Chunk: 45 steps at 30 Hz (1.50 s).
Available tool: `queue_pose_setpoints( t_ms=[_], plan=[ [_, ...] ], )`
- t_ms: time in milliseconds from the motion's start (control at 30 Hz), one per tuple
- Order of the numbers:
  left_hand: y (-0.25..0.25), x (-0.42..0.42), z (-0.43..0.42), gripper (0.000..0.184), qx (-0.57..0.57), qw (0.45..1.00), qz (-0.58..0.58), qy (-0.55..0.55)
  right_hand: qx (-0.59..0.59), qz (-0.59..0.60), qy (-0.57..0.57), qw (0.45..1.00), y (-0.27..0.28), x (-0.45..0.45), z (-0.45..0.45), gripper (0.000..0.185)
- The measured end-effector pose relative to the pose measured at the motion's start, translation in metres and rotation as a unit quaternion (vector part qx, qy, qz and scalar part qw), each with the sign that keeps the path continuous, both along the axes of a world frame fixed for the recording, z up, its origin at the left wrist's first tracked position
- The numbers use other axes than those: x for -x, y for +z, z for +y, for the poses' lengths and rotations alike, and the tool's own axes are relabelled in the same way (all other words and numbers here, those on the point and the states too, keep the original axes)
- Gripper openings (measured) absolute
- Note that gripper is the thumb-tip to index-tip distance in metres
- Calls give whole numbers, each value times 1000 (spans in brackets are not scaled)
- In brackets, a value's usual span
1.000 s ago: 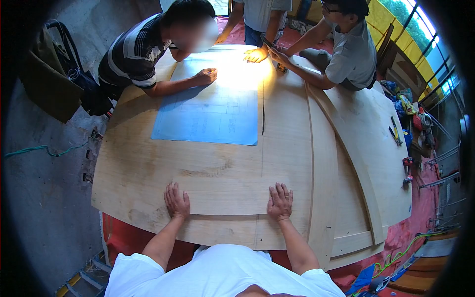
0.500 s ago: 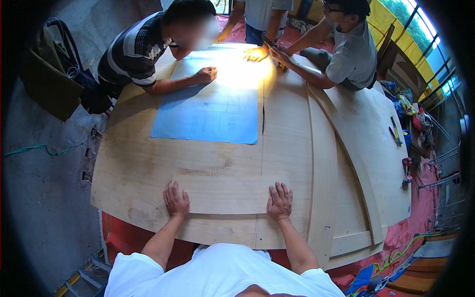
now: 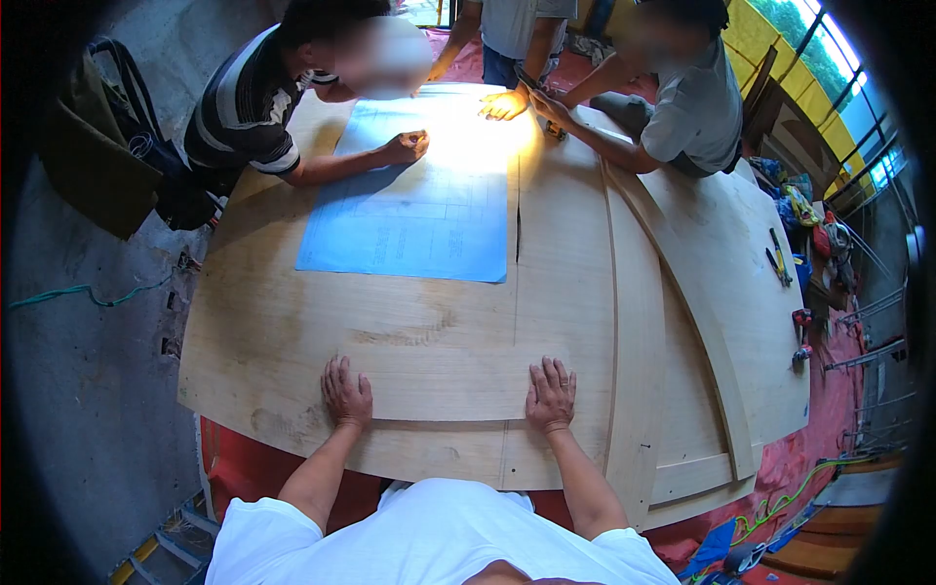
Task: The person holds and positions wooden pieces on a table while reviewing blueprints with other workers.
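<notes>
My left hand (image 3: 347,392) lies flat, fingers extended, at the left end of a loose wooden board (image 3: 448,385). At the board's right end my right hand (image 3: 552,395) rests in the same way, a ring on one finger. Neither hand grips anything. Beneath them spreads a large plywood worktop (image 3: 263,322). Farther up on it lies a paper drawing sheet (image 3: 409,229), its upper part washed out by a bright light.
A person in a striped shirt (image 3: 244,97) leans over the sheet from the left. Two more people stand at the far side, one leaning in from the right (image 3: 692,107). Long wooden strips (image 3: 639,361) lie on the right, beyond them pliers (image 3: 779,261) and a red tool (image 3: 801,333).
The person in the striped shirt has shifted slightly left and lower over the sheet. The person at right has turned their head. My hands have stayed in place.
</notes>
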<state>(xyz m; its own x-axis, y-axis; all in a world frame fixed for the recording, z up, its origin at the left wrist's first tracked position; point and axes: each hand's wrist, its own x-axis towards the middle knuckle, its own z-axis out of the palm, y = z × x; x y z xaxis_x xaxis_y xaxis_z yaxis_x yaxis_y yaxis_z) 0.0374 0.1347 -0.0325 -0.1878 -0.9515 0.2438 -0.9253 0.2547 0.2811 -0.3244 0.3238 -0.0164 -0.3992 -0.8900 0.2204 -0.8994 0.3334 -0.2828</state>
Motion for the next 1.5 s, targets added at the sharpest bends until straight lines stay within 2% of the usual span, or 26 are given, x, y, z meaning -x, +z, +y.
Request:
queue_pose_setpoints(
  t_ms=[1500],
  plan=[
    [-1, 0, 2, 54, -14, 1000, -10, 11, -1, -1, 4, 1000, 1, 0, 1, 49]
  ],
)
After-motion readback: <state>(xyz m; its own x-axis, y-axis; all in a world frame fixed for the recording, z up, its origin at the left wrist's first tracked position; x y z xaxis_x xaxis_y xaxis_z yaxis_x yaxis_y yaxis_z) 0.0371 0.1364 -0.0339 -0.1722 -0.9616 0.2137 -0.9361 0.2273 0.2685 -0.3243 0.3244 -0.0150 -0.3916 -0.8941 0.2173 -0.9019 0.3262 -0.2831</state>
